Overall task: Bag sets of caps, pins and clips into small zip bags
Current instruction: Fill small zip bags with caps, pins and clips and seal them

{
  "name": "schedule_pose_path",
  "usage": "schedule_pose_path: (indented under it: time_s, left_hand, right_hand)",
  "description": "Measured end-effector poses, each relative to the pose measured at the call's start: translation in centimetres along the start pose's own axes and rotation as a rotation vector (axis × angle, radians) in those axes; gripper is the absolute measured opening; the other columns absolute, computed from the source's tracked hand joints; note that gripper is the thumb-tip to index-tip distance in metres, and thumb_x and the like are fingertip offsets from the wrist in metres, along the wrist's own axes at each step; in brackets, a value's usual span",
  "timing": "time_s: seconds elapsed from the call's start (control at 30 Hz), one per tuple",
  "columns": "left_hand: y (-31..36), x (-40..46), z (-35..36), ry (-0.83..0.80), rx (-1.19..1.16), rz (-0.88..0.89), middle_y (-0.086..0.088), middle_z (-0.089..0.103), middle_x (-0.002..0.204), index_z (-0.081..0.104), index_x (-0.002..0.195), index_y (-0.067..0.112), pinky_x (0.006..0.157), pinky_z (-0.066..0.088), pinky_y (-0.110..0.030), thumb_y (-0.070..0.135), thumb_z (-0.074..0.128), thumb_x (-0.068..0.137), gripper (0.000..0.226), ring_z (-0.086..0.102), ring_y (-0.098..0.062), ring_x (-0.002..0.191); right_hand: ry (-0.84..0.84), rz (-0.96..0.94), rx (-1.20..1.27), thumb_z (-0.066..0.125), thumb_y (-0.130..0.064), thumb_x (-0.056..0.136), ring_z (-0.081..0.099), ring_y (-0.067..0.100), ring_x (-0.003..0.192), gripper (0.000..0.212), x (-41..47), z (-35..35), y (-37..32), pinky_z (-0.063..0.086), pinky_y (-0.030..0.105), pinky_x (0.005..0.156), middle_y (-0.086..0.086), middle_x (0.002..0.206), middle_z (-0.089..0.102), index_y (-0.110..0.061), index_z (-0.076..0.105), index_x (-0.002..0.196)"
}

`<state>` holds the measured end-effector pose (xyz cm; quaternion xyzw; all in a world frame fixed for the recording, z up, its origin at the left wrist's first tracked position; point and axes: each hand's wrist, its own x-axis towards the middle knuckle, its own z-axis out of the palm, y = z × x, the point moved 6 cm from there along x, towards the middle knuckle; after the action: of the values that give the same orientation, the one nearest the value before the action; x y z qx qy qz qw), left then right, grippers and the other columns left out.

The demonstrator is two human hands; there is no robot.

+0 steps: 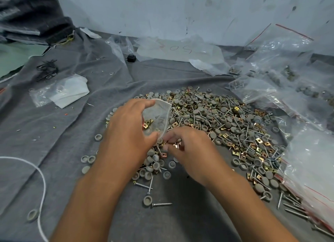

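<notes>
The left hand (126, 131) grips a small clear zip bag (157, 118) at centre frame, fingers curled round its upper edge and thumb at its lower corner, apparently to keep the mouth spread for loading; brass-coloured clips and grey caps already show through the film. The right hand (188, 149) sits just below and right of the bag's lower corner, its fingertips drawn together on small parts at the edge of the pile (what exactly is pinched cannot be told, the fingers being blurred). The mixed pile (226, 118) spreads across centre and right of the frame on a creased grey cloth (72, 133) covering the tabletop: round grey caps, dished on one side and domed on the other; slender bright-metal pins with threaded shanks; flat, square, yellow-plated clips with a centre hole. Judgement: one set is partly bagged and more parts are being gathered. Large clear zip bags with red seal strips (289, 75), glossy and crumpled, lie at right. A white cord (40, 173) loops at lower left; a folded white sheet in plastic (68, 91) lies at mid left.
</notes>
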<state>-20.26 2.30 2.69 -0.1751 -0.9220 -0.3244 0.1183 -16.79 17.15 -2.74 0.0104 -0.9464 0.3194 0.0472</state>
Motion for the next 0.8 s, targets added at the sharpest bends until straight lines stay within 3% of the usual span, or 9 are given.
schedule_pose_path:
  time_s: [0.1,0.33,0.4,0.5,0.63,0.7,0.8]
  left_hand:
    - [-0.1,0.0,-0.1,0.015,-0.001,-0.009,0.01,0.058,0.133,0.057,0.136,0.024,0.101,0.043,-0.03,0.017,0.085,0.072,0.07,0.056,-0.013,0.113]
    - [-0.2,0.0,-0.1,0.011,-0.009,-0.023,0.012,0.056,0.134,0.055,0.137,0.027,0.103,0.046,-0.04,0.02,0.085,0.074,0.07,0.056,-0.014,0.116]
    - [-0.2,0.0,-0.1,0.009,-0.014,-0.02,0.012,0.056,0.133,0.055,0.137,0.027,0.103,0.046,-0.041,0.021,0.085,0.074,0.07,0.056,-0.014,0.115]
    - [-0.2,-0.1,0.0,0.004,-0.021,-0.018,0.014,0.056,0.132,0.055,0.137,0.03,0.103,0.046,-0.04,0.024,0.086,0.074,0.07,0.055,-0.012,0.113]
    - [0.1,-0.1,0.0,0.01,-0.016,0.006,0.014,0.057,0.13,0.057,0.135,0.027,0.102,0.045,-0.035,0.02,0.086,0.072,0.07,0.056,-0.012,0.11]
    - [0.2,0.0,0.1,0.002,-0.017,0.016,0.014,0.058,0.129,0.058,0.134,0.026,0.102,0.045,-0.035,0.019,0.087,0.071,0.07,0.056,-0.012,0.108]
    - [0.2,0.0,0.3,-0.003,-0.021,0.031,0.013,0.058,0.128,0.058,0.134,0.025,0.099,0.044,-0.031,0.021,0.085,0.073,0.067,0.055,-0.011,0.106]
  right_hand:
    - [-0.15,-0.082,-0.033,0.07,-0.047,0.09,0.057,0.005,0.091,0.023,-0.5,1.8,-1.3,0.053,0.034,0.082,-0.017,0.103,0.059,-0.035,0.065,0.109]
    - [-0.169,-0.074,-0.027,0.073,-0.033,0.091,0.06,0.01,0.085,0.008,-0.9,2.6,-1.5,0.053,0.037,0.079,-0.011,0.089,0.064,-0.028,0.067,0.094]
    - [-0.187,-0.04,0.069,0.073,-0.03,0.092,0.062,0.005,0.081,0.005,-0.8,2.1,-0.9,0.052,0.031,0.076,-0.012,0.088,0.065,-0.032,0.069,0.091]
    - [0.018,-0.029,0.268,0.07,-0.029,0.093,0.065,0.0,0.082,0.008,-0.3,-1.1,-0.5,0.05,0.016,0.072,-0.016,0.09,0.068,-0.037,0.069,0.092]
    - [0.628,-0.237,0.38,0.068,-0.021,0.096,0.063,0.01,0.088,0.007,-1.3,-6.0,-2.1,0.05,0.019,0.074,-0.006,0.098,0.065,-0.023,0.069,0.103]
    - [0.667,-0.283,0.316,0.071,-0.018,0.094,0.063,0.007,0.089,0.012,-1.3,-5.8,-3.1,0.05,0.017,0.076,-0.003,0.099,0.065,-0.018,0.07,0.107]
    - [0.552,-0.233,0.279,0.077,-0.017,0.09,0.065,0.002,0.089,0.023,-0.6,-4.7,-3.2,0.052,0.013,0.08,-0.005,0.098,0.069,-0.014,0.073,0.112]
